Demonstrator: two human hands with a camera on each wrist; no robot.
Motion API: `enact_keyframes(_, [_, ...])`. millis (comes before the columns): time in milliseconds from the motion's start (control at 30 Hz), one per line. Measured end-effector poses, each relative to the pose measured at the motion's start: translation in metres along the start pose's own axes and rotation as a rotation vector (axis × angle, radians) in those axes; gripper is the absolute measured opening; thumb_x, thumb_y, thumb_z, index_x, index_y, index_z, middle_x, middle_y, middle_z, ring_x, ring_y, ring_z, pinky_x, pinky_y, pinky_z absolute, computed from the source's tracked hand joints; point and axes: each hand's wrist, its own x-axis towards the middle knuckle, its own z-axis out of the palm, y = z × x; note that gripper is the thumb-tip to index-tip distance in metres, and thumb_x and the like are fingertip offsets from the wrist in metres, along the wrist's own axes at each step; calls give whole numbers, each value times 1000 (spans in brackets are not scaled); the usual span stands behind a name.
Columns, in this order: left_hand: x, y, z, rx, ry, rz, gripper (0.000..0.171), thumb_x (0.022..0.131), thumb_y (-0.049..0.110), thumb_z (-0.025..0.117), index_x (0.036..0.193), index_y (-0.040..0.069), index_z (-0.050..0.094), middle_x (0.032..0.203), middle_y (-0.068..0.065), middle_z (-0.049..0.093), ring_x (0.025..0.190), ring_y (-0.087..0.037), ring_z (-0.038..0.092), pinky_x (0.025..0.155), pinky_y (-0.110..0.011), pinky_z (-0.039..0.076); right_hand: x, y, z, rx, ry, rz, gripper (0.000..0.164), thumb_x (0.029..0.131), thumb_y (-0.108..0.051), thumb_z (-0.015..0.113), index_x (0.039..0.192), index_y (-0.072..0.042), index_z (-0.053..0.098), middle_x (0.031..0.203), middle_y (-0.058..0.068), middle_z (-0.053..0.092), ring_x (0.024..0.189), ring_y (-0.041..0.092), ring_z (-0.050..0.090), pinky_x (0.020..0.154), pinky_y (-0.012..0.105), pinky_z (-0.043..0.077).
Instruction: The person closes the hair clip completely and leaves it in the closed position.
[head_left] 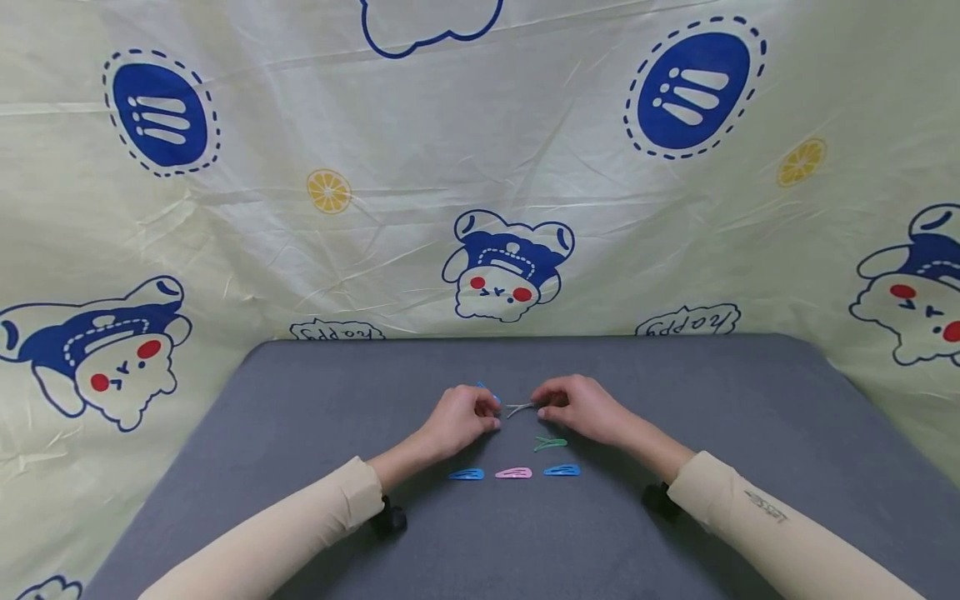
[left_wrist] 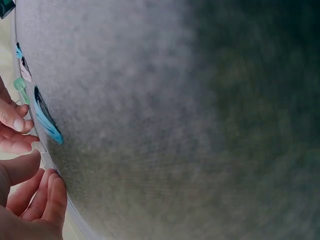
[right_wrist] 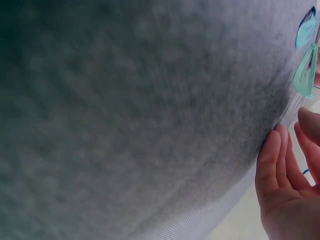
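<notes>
"Grey tabletop (head_left: 337,400), patterned cloth (head_left: 420,125) behind. Where's the pale clip (head_left: 527,406)?"
"Between right fingers (head_left: 553,388), which lightly pinch its joined end, and left fingers (head_left: 486,402), loosely parted, seemingly empty."
"Best handling?"
"Steady that pinch; something so thin could twist."

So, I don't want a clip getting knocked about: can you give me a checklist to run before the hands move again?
1. Front row laid out: ok; left blue clip, pink clip and right blue clip lie apart.
2. Pale clip opened: ok; its prongs spread toward the left hand.
3. Right hand on the pale clip: ok; it appears pinched at the fingertips.
4. Green clip closed: not ok; its prongs are spread.
5. Rear blue clip free of the left hand: cannot tell; the hand hides most of it.
</notes>
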Motion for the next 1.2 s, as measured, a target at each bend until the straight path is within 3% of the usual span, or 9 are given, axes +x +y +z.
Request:
enact_keyframes(533, [5,-7,-6,-69,-38,-2,14,85,5,75,99,2,73,78,2,65,72,-8,59,65,-22,48,20,3,3,17,-44,23,12,87,-9,74,99,-11,75,92,-4,69,80,12,59,75,34,49])
enact_keyframes(733, [1,-10,-8,-80,-75,-4,19,86,5,75,104,0,72,82,1,64,76,-12,59,67,-24,48,18,1,4,7,-60,48,6,89,-8,72,89,-14,75,82,-6,65,76,15,54,70,33,45])
enact_keyframes(1200, [-6,-7,-15,-72,-113,6,22,86,10,76,107,3,72,87,2,66,78,-12,59,66,-24,49,3,-7,0,12,-29,47,3,91,-13,71,90,-12,74,80,-6,65,73,14,55,68,31,48])
